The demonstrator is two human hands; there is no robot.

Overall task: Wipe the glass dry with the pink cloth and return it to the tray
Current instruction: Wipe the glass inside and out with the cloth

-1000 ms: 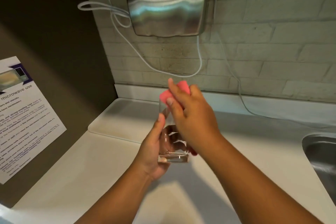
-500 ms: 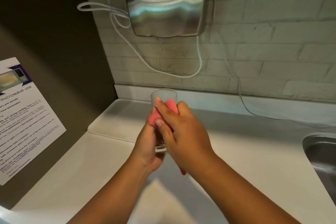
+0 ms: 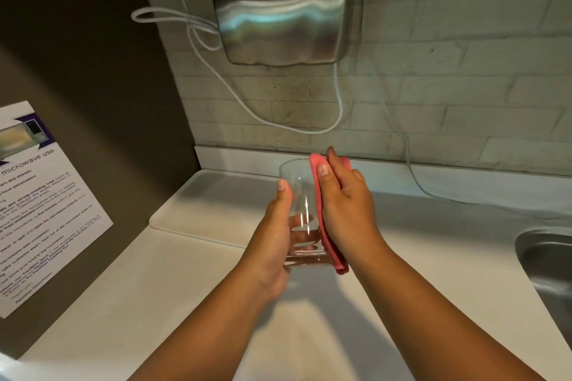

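A clear drinking glass (image 3: 301,195) is held upright above the white counter, its rim towards the wall. My left hand (image 3: 275,238) grips its lower left side, thumb along the wall of the glass. My right hand (image 3: 346,210) presses the pink cloth (image 3: 332,252) flat against the glass's right side, and the cloth hangs a little below its base. The white tray (image 3: 210,207) lies on the counter behind and to the left of the glass, with nothing on the part I see.
A steel hand dryer (image 3: 284,12) hangs on the brick wall above, with white cables (image 3: 235,93) looping below it. A steel sink (image 3: 548,269) sits at the right edge. A printed microwave notice (image 3: 40,204) leans on the dark left wall.
My right hand and the cloth have slid from the front of the glass to its right side and up to the rim. The left hand has shifted lower, so more glass shows.
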